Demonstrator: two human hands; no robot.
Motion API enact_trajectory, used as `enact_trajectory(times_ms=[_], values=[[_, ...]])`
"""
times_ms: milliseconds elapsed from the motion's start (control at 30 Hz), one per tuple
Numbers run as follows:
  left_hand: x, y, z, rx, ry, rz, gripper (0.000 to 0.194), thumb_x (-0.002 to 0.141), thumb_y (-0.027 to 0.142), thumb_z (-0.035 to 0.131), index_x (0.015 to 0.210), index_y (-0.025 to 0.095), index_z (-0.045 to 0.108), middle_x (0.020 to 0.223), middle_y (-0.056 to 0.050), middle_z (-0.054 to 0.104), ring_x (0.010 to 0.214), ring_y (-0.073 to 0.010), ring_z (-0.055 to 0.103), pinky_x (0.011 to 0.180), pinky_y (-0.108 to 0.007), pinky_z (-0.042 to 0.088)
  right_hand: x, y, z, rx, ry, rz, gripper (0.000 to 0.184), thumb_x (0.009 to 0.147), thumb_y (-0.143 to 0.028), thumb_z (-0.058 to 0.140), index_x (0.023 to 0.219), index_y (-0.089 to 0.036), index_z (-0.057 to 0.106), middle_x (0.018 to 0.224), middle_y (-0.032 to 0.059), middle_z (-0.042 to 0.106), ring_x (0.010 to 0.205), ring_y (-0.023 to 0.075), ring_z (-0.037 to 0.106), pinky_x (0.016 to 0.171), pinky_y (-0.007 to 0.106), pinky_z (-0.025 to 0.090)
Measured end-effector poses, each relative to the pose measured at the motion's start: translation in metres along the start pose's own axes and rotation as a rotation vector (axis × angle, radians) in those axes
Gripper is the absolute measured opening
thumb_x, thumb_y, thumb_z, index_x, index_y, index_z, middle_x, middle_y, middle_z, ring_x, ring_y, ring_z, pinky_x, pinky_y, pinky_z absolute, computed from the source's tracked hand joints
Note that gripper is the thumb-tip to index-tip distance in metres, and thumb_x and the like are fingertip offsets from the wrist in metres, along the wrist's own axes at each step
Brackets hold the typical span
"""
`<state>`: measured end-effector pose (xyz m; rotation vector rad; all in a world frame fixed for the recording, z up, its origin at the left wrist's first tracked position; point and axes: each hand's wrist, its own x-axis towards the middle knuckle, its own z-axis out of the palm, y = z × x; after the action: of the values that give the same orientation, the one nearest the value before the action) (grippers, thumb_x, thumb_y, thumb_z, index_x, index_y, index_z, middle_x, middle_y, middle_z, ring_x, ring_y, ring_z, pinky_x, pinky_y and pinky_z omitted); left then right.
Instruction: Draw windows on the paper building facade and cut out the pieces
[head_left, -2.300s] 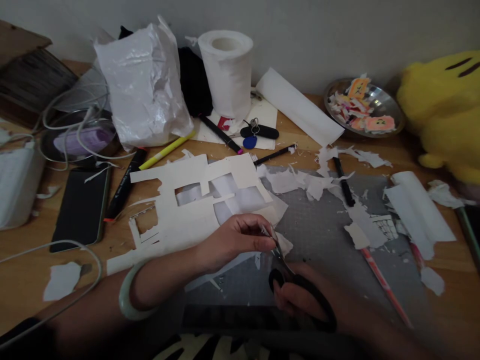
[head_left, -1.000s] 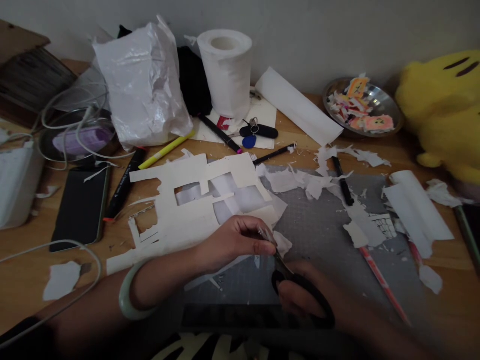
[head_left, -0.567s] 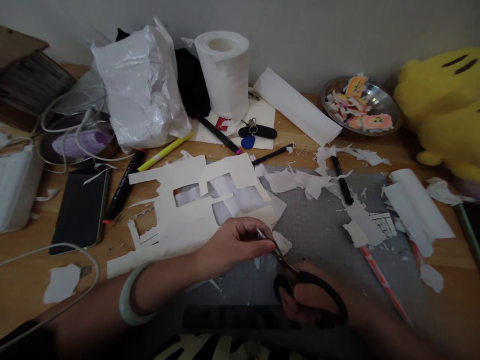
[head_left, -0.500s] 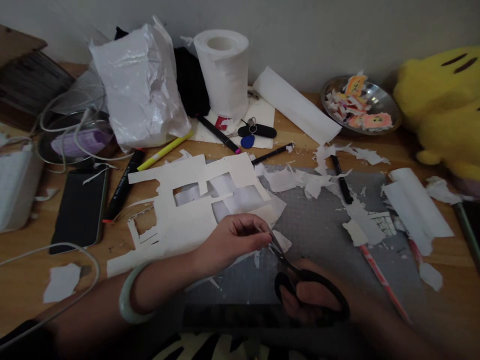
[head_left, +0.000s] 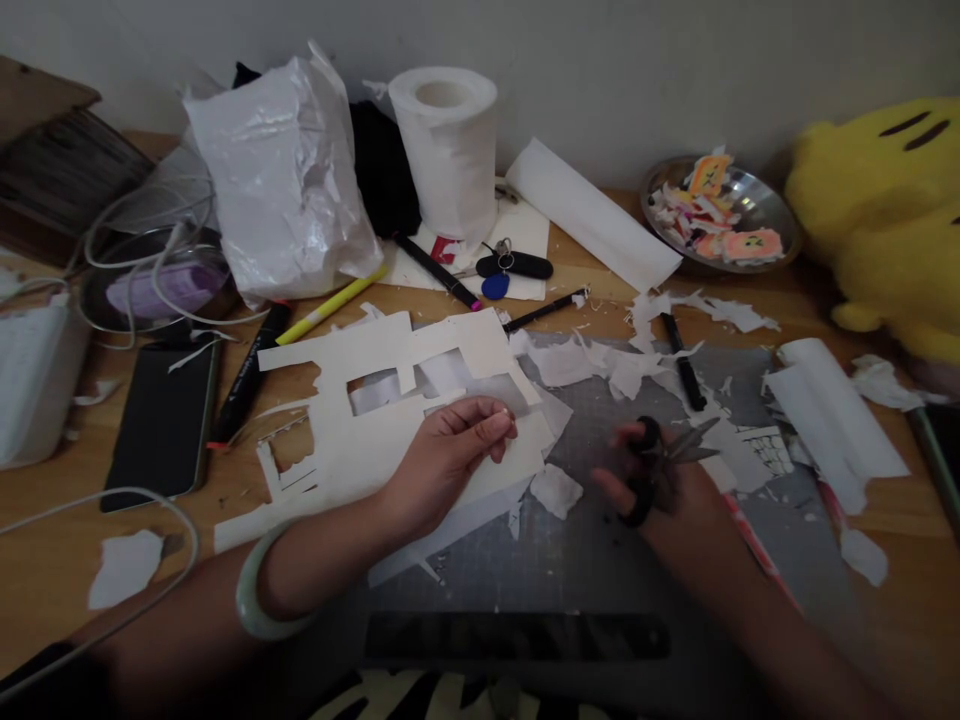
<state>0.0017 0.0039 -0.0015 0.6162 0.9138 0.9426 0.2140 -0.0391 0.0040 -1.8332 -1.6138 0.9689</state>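
My left hand (head_left: 450,455), with a pale bangle (head_left: 259,590) on the wrist, is above a white sheet with cut-out openings (head_left: 360,440). Its thumb and fingertips are pinched together, and anything between them is too small to make out. My right hand (head_left: 667,505) has black-handled scissors (head_left: 660,462) hooked on its fingers, blades turned to the right, the fingers slightly blurred. Between the two hands, a small torn paper piece (head_left: 556,491) lies on the grey cutting mat (head_left: 517,575).
Paper scraps (head_left: 570,362) and a black pen (head_left: 682,360) lie across the mat. A dark ruler (head_left: 517,636) is at its near edge. Behind stand a tissue roll (head_left: 450,150), a white plastic bag (head_left: 281,180) and a metal bowl (head_left: 772,205). A phone (head_left: 161,420) lies left.
The scissors have come away from my left hand and swung round to the right in my right hand. My left hand has shifted slightly left and up.
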Motion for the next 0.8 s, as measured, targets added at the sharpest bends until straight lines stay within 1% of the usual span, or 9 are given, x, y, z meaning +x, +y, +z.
enact_trajectory(times_ms=[100,200,267,400,467,500,567,633,800], values=[[-0.001,0.000,0.000,0.039,0.000,-0.014,0.016,0.070,0.027,0.069,0.071,0.013,0.061,0.061,0.003,0.053,0.055,-0.0063,0.043,0.058,-0.021,0.033,0.007,0.010,-0.001,-0.086,0.056,-0.007,0.048,0.071,-0.040,0.063,0.114,-0.023,0.047,0.100,0.0071,0.057,0.082,0.0208,0.055,0.074,0.037,0.046],[-0.001,0.001,0.000,0.079,-0.011,-0.009,0.016,0.071,0.028,0.068,0.071,0.013,0.061,0.061,0.003,0.054,0.055,-0.0065,0.043,0.058,-0.021,0.033,0.011,0.011,-0.004,-0.137,0.080,-0.045,0.051,0.073,-0.036,0.061,0.119,-0.021,0.046,0.097,0.0079,0.059,0.085,0.0225,0.057,0.076,0.039,0.047],[0.000,0.001,0.000,0.097,-0.023,0.000,0.015,0.072,0.028,0.066,0.072,0.013,0.061,0.062,0.003,0.053,0.055,-0.0063,0.043,0.058,-0.021,0.033,0.012,0.008,-0.006,-0.145,0.102,-0.103,0.049,0.075,-0.034,0.058,0.120,-0.021,0.045,0.097,0.0085,0.059,0.085,0.0222,0.059,0.077,0.039,0.048],[0.000,0.000,-0.001,0.124,-0.048,0.005,0.013,0.074,0.027,0.064,0.072,0.014,0.061,0.064,0.003,0.054,0.056,-0.0060,0.043,0.058,-0.020,0.034,0.006,0.001,-0.006,-0.210,0.184,-0.257,0.038,0.080,-0.032,0.055,0.116,-0.021,0.048,0.111,0.0106,0.054,0.089,0.0204,0.058,0.078,0.036,0.049],[0.000,0.000,-0.001,0.147,-0.056,0.004,0.012,0.074,0.026,0.064,0.073,0.014,0.061,0.065,0.003,0.055,0.056,-0.0060,0.044,0.058,-0.020,0.035,-0.001,-0.002,-0.001,-0.298,0.154,-0.354,0.031,0.080,-0.034,0.057,0.107,-0.020,0.053,0.107,0.0096,0.056,0.091,0.0213,0.058,0.079,0.036,0.049],[-0.001,0.000,0.000,0.167,-0.059,-0.001,0.011,0.073,0.026,0.064,0.073,0.015,0.061,0.065,0.003,0.056,0.056,-0.0060,0.044,0.057,-0.020,0.035,-0.005,-0.004,0.003,-0.349,0.097,-0.404,0.030,0.078,-0.037,0.059,0.103,-0.020,0.056,0.104,0.0094,0.058,0.093,0.0229,0.057,0.080,0.038,0.049],[-0.003,0.000,0.001,0.240,-0.072,-0.013,0.009,0.072,0.024,0.065,0.073,0.015,0.061,0.065,0.003,0.056,0.056,-0.0062,0.045,0.056,-0.019,0.037,-0.011,-0.006,0.012,-0.435,0.007,-0.475,0.038,0.075,-0.039,0.061,0.105,-0.016,0.057,0.107,0.0125,0.058,0.098,0.0269,0.056,0.081,0.041,0.049],[-0.005,0.001,0.003,0.376,-0.089,0.005,0.007,0.073,0.022,0.064,0.073,0.015,0.061,0.066,0.003,0.056,0.058,-0.0071,0.047,0.057,-0.020,0.038,-0.014,-0.006,0.020,-0.470,-0.047,-0.508,0.036,0.077,-0.035,0.059,0.105,-0.013,0.057,0.107,0.0144,0.058,0.095,0.0277,0.057,0.077,0.042,0.050],[-0.009,0.000,0.003,0.743,-0.175,0.226,0.007,0.078,0.022,0.061,0.077,0.016,0.064,0.076,-0.001,0.058,0.072,-0.0110,0.054,0.066,-0.022,0.042,-0.011,-0.007,0.022,-0.353,-0.078,-0.495,0.017,0.081,-0.021,0.051,0.093,-0.013,0.061,0.098,0.0112,0.061,0.088,0.0219,0.060,0.075,0.035,0.051]])
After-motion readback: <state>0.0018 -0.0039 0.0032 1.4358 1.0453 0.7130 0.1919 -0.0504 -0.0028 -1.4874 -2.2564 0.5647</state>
